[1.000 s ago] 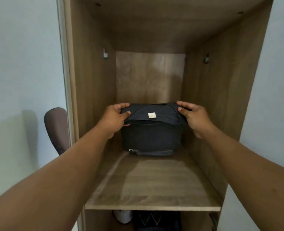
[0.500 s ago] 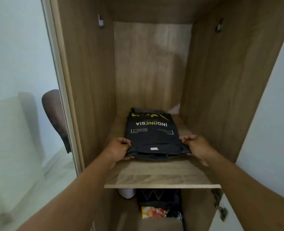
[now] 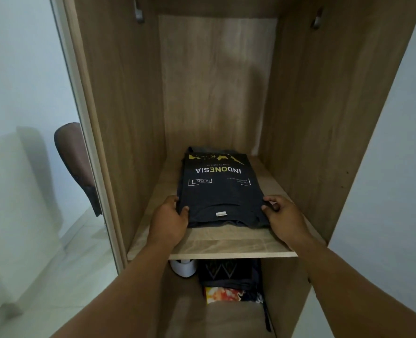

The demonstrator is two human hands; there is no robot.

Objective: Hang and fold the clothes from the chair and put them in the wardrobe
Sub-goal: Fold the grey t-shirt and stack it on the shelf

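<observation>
Folded dark T-shirt [image 3: 220, 191] flat on wardrobe shelf [image 3: 228, 247] — left hand [image 3: 170, 219] and right hand [image 3: 283, 217], each grip pinching a near corner

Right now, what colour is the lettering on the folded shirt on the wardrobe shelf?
White and yellow, on the dark folded T-shirt; head view.
</observation>
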